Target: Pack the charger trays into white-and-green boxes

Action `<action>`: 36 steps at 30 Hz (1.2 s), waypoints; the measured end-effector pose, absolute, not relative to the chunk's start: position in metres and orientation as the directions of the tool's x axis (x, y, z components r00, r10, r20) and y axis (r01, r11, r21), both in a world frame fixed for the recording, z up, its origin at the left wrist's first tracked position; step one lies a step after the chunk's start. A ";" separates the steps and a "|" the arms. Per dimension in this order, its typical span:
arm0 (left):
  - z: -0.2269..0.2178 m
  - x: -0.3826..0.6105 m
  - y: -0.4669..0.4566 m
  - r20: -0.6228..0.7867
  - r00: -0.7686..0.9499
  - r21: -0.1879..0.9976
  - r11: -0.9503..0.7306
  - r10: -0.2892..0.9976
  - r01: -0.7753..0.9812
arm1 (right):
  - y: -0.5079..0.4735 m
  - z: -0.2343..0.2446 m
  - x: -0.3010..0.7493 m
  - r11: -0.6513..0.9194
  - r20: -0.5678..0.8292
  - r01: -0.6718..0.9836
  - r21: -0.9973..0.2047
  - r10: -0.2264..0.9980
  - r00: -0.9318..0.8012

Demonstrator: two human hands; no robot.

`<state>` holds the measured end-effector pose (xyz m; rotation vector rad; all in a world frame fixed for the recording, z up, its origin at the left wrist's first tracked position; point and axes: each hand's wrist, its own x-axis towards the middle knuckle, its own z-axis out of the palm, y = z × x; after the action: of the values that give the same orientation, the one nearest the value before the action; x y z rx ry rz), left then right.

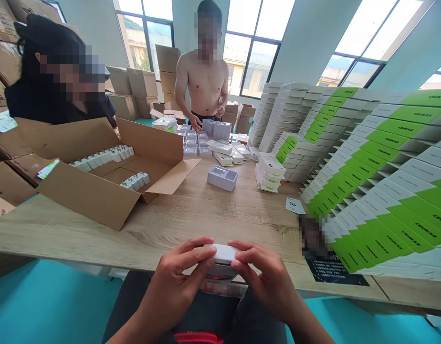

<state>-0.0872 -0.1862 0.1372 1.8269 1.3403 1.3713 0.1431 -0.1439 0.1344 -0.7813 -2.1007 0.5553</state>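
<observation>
Stretching across the room, a long wooden table (192, 215) has its near edge running just under the hands, its pale grain showing. Along the right side, tall leaning stacks of white-and-green boxes (385, 191) form a steep wall that closes off that side of the tabletop. On the left, a cardboard carton (80, 200) sits with its flaps spread wide, rows of small white items inside it. A seated person (34, 102) in dark clothes is beside it, while a shirtless person (202, 81) stands at the far side, one hand reaching down to a cluster of white trays (192, 143). Nearer, a grey-and-white tray (222, 179) stands well apart from the near edge. The left hand (181, 282) and right hand (267, 277) close in from either side, fingers together and clamped on a smooth white block (222, 253), held just over the table's near edge.
</observation>
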 end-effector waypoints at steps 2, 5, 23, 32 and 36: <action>0.134 -0.092 -0.185 0.476 0.067 0.777 -0.455 0.877 0.434 | -0.141 0.134 0.148 0.775 0.580 0.315 -0.548 0.623 -0.524; 0.124 -0.100 -0.181 0.594 0.172 0.658 -0.597 0.786 0.459 | -0.137 0.129 0.154 0.857 0.645 0.286 -0.429 0.512 -0.567; 0.100 -0.109 -0.172 0.759 0.328 0.381 -0.792 0.563 0.477 | -0.140 0.114 0.153 0.861 0.705 0.299 -0.411 0.509 -0.494; 0.073 -0.082 -0.182 0.315 0.061 0.859 -0.312 0.947 0.406 | -0.148 0.103 0.154 0.560 0.521 0.174 -0.810 0.823 -0.226; 0.101 -0.093 -0.172 0.427 0.213 0.691 -0.470 0.879 0.550 | -0.150 0.119 0.153 0.384 0.352 0.048 -0.922 0.883 -0.312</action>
<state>-0.0929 -0.1715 0.1008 2.1033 1.3257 1.1465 0.1531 -0.1496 0.1187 -0.8335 -1.6649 1.0692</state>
